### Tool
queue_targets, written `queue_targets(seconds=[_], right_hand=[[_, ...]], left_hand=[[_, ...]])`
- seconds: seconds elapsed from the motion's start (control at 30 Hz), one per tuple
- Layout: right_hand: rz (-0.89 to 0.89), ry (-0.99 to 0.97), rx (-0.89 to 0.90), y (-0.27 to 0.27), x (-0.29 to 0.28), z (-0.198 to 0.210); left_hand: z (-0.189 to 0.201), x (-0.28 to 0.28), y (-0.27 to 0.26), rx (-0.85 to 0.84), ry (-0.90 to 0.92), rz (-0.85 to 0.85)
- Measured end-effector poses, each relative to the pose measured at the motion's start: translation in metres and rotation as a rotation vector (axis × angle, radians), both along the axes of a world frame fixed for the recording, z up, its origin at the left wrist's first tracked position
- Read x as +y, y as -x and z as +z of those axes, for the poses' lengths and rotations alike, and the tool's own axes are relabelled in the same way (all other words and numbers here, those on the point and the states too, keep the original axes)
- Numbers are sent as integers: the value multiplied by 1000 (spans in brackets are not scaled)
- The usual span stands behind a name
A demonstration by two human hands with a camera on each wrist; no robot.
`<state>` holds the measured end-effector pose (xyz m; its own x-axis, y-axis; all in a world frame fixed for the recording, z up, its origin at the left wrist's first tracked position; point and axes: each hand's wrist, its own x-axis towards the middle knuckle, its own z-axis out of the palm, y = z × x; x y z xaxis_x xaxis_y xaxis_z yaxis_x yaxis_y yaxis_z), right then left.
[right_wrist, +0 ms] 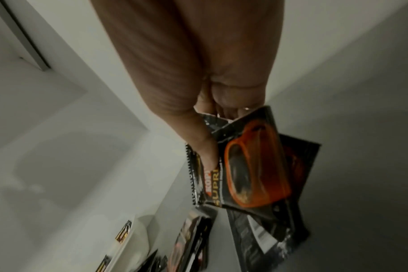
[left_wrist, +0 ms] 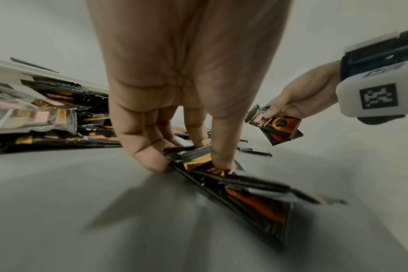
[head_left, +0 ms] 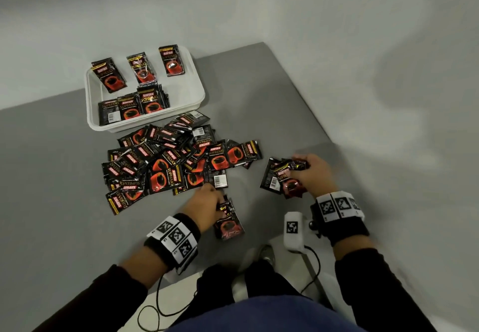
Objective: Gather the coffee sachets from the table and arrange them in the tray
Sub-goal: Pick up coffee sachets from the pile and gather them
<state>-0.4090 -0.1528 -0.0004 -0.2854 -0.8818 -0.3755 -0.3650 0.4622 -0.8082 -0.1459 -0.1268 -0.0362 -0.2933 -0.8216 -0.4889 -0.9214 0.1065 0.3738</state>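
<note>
A loose pile of black and red coffee sachets (head_left: 178,160) lies on the grey table, just in front of a white tray (head_left: 198,93). Inside the tray several sachets (head_left: 134,103) stand in rows. My left hand (head_left: 204,206) pinches the top of a small stack of sachets (head_left: 229,224) at the pile's near edge; the left wrist view shows thumb and fingers (left_wrist: 224,158) clamped on that stack (left_wrist: 256,195). To the right, my right hand (head_left: 309,173) grips a fanned bunch of sachets (head_left: 281,179), held by their top edges (right_wrist: 252,165).
The grey table (head_left: 272,114) ends at its right edge against a pale floor (head_left: 388,98). A white marker block (head_left: 294,230) with a cable hangs by my right wrist. Black cables trail near my lap.
</note>
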Motion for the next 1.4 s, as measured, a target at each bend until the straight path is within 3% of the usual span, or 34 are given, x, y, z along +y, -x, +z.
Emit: queue_targets(seconds=[0.17,0.37,0.53,0.6,0.73,0.8,0.93,1.07,1.17,1.27,1.4], right_hand=[[38,-70,60,-21,-8,-14],[20,-123,298,-37,-9,-24],[16,-120,282,-42,-16,-27],[18,-119,282,-43,-17,-28],[13,-67,225,-38,-14,-26],[-3,-47,111,-30,-10,-24],[-96,5,-120,-5,-2,-13],[-155,49,-100,26,9,1],[-199,71,-149,42,19,7],[-273,155,-161,56,32,7],[-410,165,-346,67,44,0]], left_hand=[[6,-2,-8,162,-47,154],[29,-4,-26,406,-62,330],[59,-18,-38,454,-64,357],[75,-31,-37,461,-60,287],[100,-69,-20,330,47,21],[101,-92,-2,227,52,-97],[87,-124,49,-11,53,-284],[69,-138,92,-158,82,-475],[57,-143,102,-277,52,-552],[47,-139,105,-296,70,-548],[39,-135,107,-317,121,-582]])
